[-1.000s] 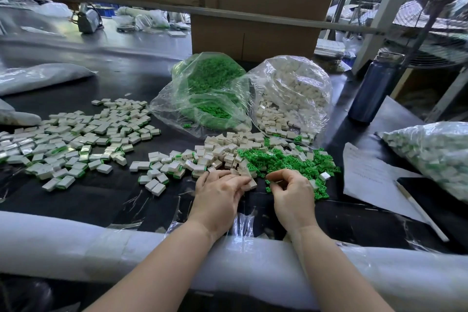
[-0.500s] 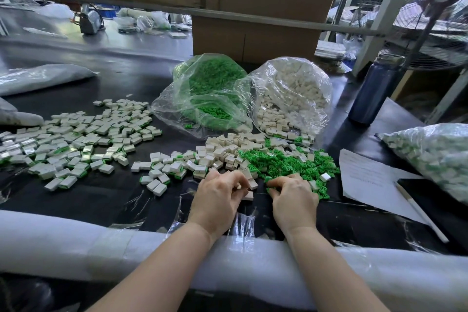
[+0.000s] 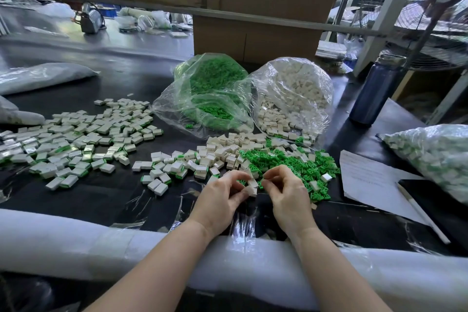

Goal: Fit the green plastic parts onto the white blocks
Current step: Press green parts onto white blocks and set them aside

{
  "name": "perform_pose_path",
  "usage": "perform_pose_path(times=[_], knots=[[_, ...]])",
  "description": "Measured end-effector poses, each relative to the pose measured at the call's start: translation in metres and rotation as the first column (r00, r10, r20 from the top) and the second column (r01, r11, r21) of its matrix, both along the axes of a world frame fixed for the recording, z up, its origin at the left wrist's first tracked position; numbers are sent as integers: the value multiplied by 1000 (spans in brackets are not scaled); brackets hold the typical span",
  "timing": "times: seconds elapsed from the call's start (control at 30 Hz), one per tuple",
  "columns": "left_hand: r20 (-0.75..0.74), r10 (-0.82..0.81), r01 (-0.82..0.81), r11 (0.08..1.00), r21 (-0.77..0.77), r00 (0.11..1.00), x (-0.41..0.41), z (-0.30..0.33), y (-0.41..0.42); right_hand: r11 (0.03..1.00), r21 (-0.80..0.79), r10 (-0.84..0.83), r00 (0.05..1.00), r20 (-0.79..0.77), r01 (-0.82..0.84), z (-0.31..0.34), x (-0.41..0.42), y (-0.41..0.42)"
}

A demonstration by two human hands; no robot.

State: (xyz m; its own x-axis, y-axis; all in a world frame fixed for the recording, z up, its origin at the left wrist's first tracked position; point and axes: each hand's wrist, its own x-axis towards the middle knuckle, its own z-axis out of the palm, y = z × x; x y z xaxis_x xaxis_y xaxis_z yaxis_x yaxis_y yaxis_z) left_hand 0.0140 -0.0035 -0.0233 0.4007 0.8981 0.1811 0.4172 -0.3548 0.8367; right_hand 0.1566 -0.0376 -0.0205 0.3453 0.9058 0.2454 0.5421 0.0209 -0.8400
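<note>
At the near edge of the table (image 3: 96, 200), just past a roll of white foam padding (image 3: 76, 243), two bare forearms reached forward. The left hand (image 3: 220, 197) pinched a white block (image 3: 252, 186) between curled thumb and fingers. The right hand (image 3: 286, 195) had its fingers curled tight together beside that block; it probably held a green part, but whether anything was pinched there could not be told. The two hands nearly touched over the dark table surface.

Just beyond the fingertips lay the loose green parts (image 3: 286, 162), with a heap of bare white blocks (image 3: 228, 147) touching them on the left. Toward the left edge spread a wide scatter of finished blocks (image 3: 81, 139), many showing a green rim.

To do this step well, the block likely needs holding steady with its open face toward the right hand, the green part lined up square, then pressed evenly until it seats flush; a tilted part would probably jam.

Farther back, near the table's middle, stood an open clear bag of green parts (image 3: 215, 99) and a second bag of white blocks (image 3: 291, 96) touching it. Toward the right edge were a sheet of paper (image 3: 369, 180), a dark blue bottle (image 3: 377, 91) and another filled bag (image 3: 435, 154).
</note>
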Motion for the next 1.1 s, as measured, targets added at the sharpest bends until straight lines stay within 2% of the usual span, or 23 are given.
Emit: perform_pose_path(times=[0.1, 0.2, 0.53, 0.8, 1.1], knots=[[98, 11, -2, 996, -89, 995, 0, -1, 3, 993, 44, 113, 974, -195, -106, 3, 0, 0], [149, 13, 6, 991, -131, 989, 0, -1, 4, 984, 63, 178, 942, -285, -167, 4, 0, 0], [160, 2, 21, 989, -145, 987, -1, -1, 5, 976, 61, 217, 955, -203, -209, 4, -2, -1], [124, 5, 7, 995, -97, 992, -2, 1, 4, 976, 20, 214, 941, -263, -216, 5, -1, -2], [133, -27, 45, 990, -137, 991, -3, 2, 2, 969, -33, 223, 928, -298, -244, 5, 1, -2]])
